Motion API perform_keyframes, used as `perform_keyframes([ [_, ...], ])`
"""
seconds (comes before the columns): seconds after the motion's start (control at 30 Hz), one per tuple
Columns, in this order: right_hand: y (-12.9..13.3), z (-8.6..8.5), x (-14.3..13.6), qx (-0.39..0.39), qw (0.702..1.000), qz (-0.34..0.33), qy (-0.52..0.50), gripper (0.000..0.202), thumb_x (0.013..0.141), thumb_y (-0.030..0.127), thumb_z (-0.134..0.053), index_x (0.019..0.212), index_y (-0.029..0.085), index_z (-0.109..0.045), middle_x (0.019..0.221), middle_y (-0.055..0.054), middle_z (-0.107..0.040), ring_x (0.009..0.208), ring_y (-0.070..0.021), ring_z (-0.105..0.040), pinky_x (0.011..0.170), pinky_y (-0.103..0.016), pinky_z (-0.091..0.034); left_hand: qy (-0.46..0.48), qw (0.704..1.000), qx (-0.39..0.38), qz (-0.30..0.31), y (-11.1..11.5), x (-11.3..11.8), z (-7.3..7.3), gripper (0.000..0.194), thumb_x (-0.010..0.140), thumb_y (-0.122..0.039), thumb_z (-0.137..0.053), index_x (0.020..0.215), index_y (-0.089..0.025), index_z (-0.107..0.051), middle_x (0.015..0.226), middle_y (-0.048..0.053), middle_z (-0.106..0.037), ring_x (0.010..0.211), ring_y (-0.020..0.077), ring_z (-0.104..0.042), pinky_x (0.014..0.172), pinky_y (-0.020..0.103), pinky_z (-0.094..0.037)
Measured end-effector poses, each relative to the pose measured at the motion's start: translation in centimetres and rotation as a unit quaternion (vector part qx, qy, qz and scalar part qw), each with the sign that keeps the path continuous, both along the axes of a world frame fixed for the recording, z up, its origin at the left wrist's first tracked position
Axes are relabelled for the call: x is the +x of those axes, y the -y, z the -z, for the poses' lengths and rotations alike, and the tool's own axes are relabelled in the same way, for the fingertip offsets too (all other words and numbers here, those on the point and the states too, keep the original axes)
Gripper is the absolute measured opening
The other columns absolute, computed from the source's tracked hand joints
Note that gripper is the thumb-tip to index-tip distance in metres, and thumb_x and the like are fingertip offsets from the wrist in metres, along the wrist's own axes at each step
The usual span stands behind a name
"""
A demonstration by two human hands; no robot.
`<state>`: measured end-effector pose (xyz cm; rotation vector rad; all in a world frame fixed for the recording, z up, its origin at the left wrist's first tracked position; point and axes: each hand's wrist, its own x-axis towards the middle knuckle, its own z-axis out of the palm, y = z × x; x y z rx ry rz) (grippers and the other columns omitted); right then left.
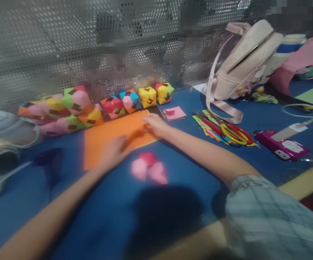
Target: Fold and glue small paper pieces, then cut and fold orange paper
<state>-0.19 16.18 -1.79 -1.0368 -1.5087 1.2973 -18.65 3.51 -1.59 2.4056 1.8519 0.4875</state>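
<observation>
A large orange paper sheet [102,135] lies on the blue tabletop, with a thin yellow-green edge showing along its near right side. My right hand [156,124] is at the sheet's far right corner, fingers curled closed on the paper. Over the near part of the sheet is my left hand [114,150], smeared by motion, so its fingers are unclear. Just in front of the sheet sits a small folded piece of pink and red paper [148,168]. A small pink paper stack [174,113] lies to the right of my right hand.
Folded multicoloured paper balls [77,101] line the perforated metal panel [72,47]. To the right are scissors [233,133] on coloured paper slips, a purple device [282,144] and a pale pink backpack [245,61]. A dark blue, blurred object [49,162] stands at left.
</observation>
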Motion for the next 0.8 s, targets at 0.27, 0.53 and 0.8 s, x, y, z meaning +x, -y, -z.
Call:
perform_keyframes([
  [0.27, 0.2, 0.5, 0.0, 0.018, 0.997, 0.058, 0.037, 0.035, 0.068, 0.010, -0.052, 0.102, 0.015, -0.054, 0.110, -0.009, -0.061, 0.100, -0.0172, -0.060, 0.090, -0.031, -0.050, 0.040, 0.998, 0.054, -0.015, 0.5, 0.1, 0.1, 0.036, 0.092, -0.032, -0.033, 0.101, -0.016, -0.065, 0.108, 0.013, -0.067, 0.101, 0.0238, -0.061, 0.094, 0.040, -0.047],
  [0.53, 1.1, -1.9, 2.6, 0.153, 0.980, -0.091, 0.088, 0.041, 0.058, -0.002, -0.045, 0.086, 0.018, -0.068, 0.116, -0.005, -0.066, 0.111, -0.0194, -0.059, 0.100, -0.039, -0.044, 0.043, 0.992, 0.109, -0.045, 1.1, 0.2, -0.4, 0.037, 0.091, -0.033, -0.034, 0.088, -0.016, -0.066, 0.094, 0.013, -0.068, 0.090, 0.0246, -0.062, 0.087, 0.040, -0.047],
  [0.8, 0.7, -2.8, 3.6, 0.219, 0.959, -0.121, 0.131, 0.016, 0.070, 0.012, -0.056, 0.077, 0.014, -0.070, 0.081, -0.003, -0.071, 0.082, -0.0210, -0.065, 0.082, -0.036, -0.050, 0.077, 0.980, 0.174, -0.051, 2.8, 1.1, -1.0, 0.030, 0.089, -0.035, -0.043, 0.103, -0.020, -0.065, 0.122, 0.014, -0.060, 0.117, 0.0262, -0.053, 0.102, 0.043, -0.039],
])
